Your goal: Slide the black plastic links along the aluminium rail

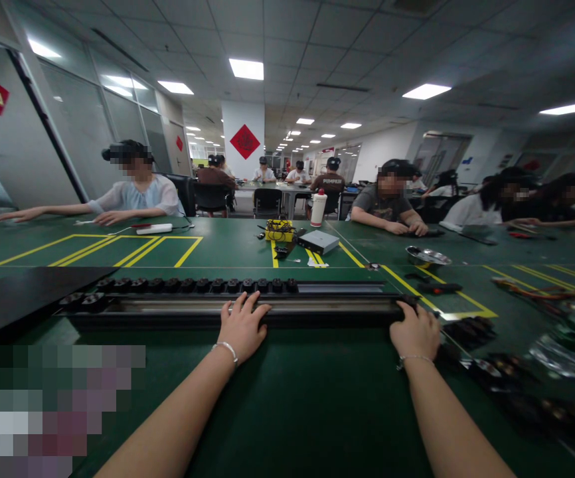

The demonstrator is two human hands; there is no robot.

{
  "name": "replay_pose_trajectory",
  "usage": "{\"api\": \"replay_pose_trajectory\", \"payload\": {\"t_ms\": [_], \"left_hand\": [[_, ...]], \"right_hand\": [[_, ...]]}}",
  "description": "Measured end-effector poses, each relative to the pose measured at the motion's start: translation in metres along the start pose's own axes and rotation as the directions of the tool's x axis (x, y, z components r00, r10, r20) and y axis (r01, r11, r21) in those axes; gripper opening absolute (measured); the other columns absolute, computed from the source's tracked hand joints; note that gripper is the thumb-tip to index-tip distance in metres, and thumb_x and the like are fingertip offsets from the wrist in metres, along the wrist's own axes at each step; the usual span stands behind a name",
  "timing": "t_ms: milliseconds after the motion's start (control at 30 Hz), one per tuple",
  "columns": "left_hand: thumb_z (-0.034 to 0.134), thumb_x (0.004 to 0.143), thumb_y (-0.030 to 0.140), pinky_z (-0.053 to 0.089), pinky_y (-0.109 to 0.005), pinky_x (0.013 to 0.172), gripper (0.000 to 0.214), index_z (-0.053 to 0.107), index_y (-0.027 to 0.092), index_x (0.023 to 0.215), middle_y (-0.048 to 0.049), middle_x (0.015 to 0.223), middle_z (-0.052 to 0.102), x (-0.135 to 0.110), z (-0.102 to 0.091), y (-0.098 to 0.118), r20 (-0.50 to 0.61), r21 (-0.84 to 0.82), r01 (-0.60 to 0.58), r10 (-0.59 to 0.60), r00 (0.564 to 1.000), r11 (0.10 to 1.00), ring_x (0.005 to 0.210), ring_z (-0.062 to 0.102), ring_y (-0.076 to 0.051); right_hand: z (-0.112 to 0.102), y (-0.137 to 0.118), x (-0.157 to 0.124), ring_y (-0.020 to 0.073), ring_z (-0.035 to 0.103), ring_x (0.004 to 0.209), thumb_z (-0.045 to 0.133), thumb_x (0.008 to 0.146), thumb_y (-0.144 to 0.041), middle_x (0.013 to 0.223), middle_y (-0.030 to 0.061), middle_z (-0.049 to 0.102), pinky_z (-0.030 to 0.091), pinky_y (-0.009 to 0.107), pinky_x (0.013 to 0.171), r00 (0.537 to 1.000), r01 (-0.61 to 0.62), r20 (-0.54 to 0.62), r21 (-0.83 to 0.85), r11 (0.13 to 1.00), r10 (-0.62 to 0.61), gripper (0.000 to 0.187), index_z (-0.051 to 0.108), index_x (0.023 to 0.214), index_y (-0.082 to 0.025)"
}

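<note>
A long black channel [317, 317] with a bare silvery strip inside lies crosswise on the green table. Spread fingers of my left hand [242, 326] rest across its middle, palm down. At the channel's right end, my right hand [415, 332] has its fingers curled over the edge; whether a small loose part is under them is hidden. Just behind runs a second black channel [340, 287], holding a row of round black socket modules [188, 285]. Two more black modules [92, 301] sit at the left end of the nearer channel.
Dark parts [501, 368] and clear plastic wrapping [564, 348] lie at right, near a metal bowl [427, 255]. Beyond the channels are a grey box [318, 241], a yellow box [279, 230] and a white bottle [319, 208]. Co-workers sit across the table. A dark panel [28, 292] lies left.
</note>
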State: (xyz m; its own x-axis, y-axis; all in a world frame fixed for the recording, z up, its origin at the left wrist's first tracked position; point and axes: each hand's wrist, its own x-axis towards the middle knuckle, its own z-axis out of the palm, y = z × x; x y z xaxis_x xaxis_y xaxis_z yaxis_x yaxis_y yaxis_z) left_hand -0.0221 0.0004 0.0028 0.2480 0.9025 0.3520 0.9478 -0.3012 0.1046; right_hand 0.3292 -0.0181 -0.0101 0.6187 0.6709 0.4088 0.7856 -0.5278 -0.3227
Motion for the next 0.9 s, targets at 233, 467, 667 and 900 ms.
{"api": "replay_pose_trajectory", "payload": {"t_ms": [233,467,667,900], "left_hand": [[0.051,0.072,0.031,0.019,-0.049,0.1,0.042,0.051,0.04,0.112,0.0023,0.138,0.038,0.0001,0.0032,-0.0022,-0.014,-0.003,-0.008,0.008,1.0,1.0,0.129,0.025,-0.026],[0.05,0.072,0.031,0.019,-0.05,0.1,0.041,0.051,0.04,0.112,0.0022,0.138,0.039,0.0,0.0051,-0.0038,-0.029,0.001,-0.021,0.021,0.999,1.0,0.129,0.026,-0.026],[0.05,0.072,0.032,0.019,-0.05,0.1,0.041,0.051,0.04,0.113,0.002,0.138,0.038,0.0004,0.0063,-0.0044,-0.028,0.007,-0.026,0.027,0.999,1.0,0.129,0.026,-0.026],[0.05,0.072,0.033,0.02,-0.051,0.099,0.041,0.05,0.04,0.113,0.0021,0.138,0.038,0.0008,0.0067,-0.004,-0.023,0.018,-0.021,0.022,1.0,1.0,0.129,0.026,-0.026]], "right_hand": [[-0.0029,-0.0024,-0.0024,0.03,0.028,0.124,0.04,0.075,-0.024,0.134,0.0067,0.038,0.031,0.046,0.097,1.0,-0.029,0.007,-0.026,0.999,0.029,0.048,0.049,0.123,-0.027],[-0.0015,-0.0037,-0.0028,0.0303,0.023,0.127,0.041,0.075,-0.024,0.135,0.008,0.035,0.028,0.048,0.098,0.999,-0.033,0.003,-0.044,0.998,0.033,0.05,0.047,0.125,-0.025],[-0.0005,-0.0042,-0.0023,0.0311,0.022,0.127,0.04,0.076,-0.025,0.136,0.0097,0.033,0.027,0.049,0.097,0.999,-0.035,0.028,-0.054,0.998,0.036,0.051,0.045,0.126,-0.024],[0.0027,-0.0013,-0.0023,0.0309,0.021,0.128,0.037,0.077,-0.024,0.137,0.0087,0.033,0.028,0.048,0.096,0.999,-0.027,0.027,-0.089,0.996,0.03,0.051,0.042,0.128,-0.027]]}}
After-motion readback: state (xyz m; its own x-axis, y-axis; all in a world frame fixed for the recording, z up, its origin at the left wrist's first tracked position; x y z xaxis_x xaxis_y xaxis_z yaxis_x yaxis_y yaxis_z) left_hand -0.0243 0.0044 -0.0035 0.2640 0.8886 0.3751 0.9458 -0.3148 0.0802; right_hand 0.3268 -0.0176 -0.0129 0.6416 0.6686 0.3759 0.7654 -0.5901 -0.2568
